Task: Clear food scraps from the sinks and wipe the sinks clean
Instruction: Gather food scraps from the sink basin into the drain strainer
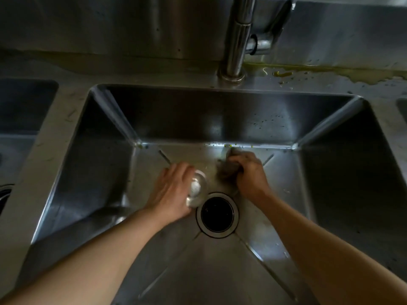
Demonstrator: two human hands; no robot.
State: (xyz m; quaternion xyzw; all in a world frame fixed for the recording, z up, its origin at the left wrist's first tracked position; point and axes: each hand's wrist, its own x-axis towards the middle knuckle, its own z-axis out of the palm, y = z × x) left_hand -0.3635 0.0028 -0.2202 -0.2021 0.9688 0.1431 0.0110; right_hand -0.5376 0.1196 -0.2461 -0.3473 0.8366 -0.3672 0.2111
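Both arms reach down into the middle sink (220, 119), a deep stainless basin that fills most of the frame. At the centre, the left hand (174, 190) curls its fingers over a small round metal piece, most likely the drain strainer (196, 188), which lies under the palm and against the fingertips, just up and left of the open drain hole (217, 214); motion blur smears its rim, so its exact form is hard to make out. To the right of it, the right hand (247, 172) grips a bunched dark cloth (226, 167), fingers folded around it, and presses it to the sink floor near the back wall. The cloth sticks out from the left side of the fist toward the strainer, and much of it is hidden under the knuckles. Small yellow-green food scraps (229, 145) dot the seam where the floor meets the back wall, just above the cloth, and fine specks scatter over the back wall above them. Behind the basin, a chrome faucet (236, 40) rises in the upper middle, its top cut off by the frame edge. A yellowish puddle (330, 73) spreads along the ledge at the upper right. A second sink (19, 111) is partly cut off at the left edge, and only a sliver of another basin (402, 108) shows at the right edge.
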